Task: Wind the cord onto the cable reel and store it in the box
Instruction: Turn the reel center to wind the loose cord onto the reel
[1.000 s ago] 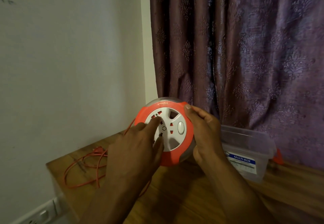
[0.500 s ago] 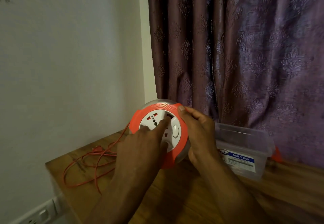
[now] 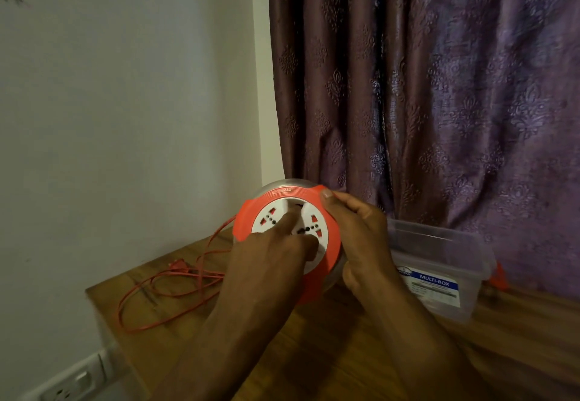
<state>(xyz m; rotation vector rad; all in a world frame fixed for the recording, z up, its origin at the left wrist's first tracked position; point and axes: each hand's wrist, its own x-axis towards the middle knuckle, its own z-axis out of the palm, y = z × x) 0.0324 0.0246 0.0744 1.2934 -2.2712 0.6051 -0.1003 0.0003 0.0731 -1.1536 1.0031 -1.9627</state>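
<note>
Plainly, you were mid-wind. Your right hand (image 3: 354, 237) clasped the cable reel (image 3: 287, 237) by its right rim, thumb hooked over the orange edge at the top and fingers wrapped behind, holding it tilted up off the wooden table (image 3: 345, 353) with its white socket face towards you. Your left hand (image 3: 276, 253) lay across that face, forefinger stretched out and pressed into the white hub, the other fingers loosely curled and gripping nothing; it looked set to turn the hub.

The relation that mattered was the cord (image 3: 175, 287). It left the reel at the reel's left side and fell into slack orange loops on the table, left of and below the reel, beside the white wall (image 3: 125, 118); the plug (image 3: 179, 265) lay among them. So the unwound length sat on the left hand's side, and that hand was nearer to it. Much cord seemed to be out, so I judged the winding well short of done.

The clear plastic box (image 3: 439, 275) stood open just right of the reel, behind your right wrist, against the purple curtain (image 3: 439, 102). The right hand was nearer to it.
</note>
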